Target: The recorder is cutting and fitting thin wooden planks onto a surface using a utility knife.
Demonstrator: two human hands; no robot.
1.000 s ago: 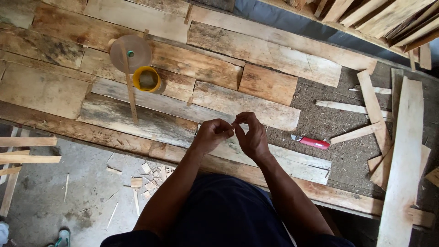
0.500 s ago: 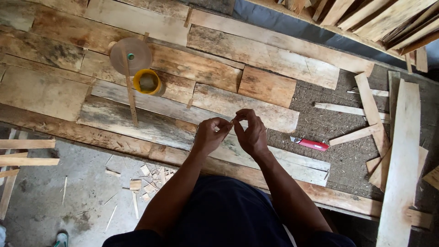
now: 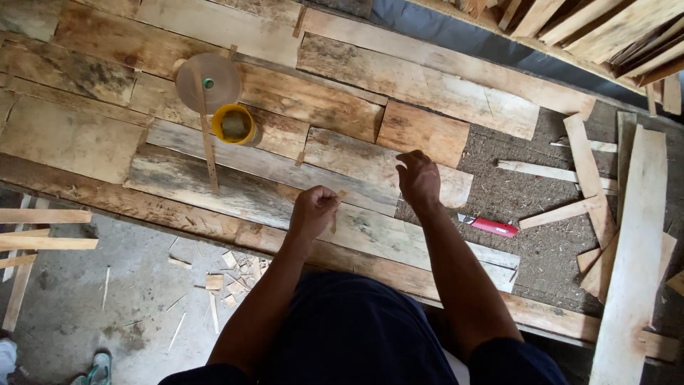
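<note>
A small wood sliver [image 3: 336,211] sits pinched in the closed left hand [image 3: 312,212] at frame centre, above the plank bench [image 3: 85,135]. It looks light, stiff and brittle, best gripped at its lower end. The right hand [image 3: 419,180] hovers empty, fingers loosely curled, just right. At upper left, a yellow tub [image 3: 233,125] holds something pale that I cannot make out.

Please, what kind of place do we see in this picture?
Probably a rough woodworking shop. The bench is made of worn planks, cut wooden strips and offcuts lie around, and a red utility knife rests near the right hand.
</note>
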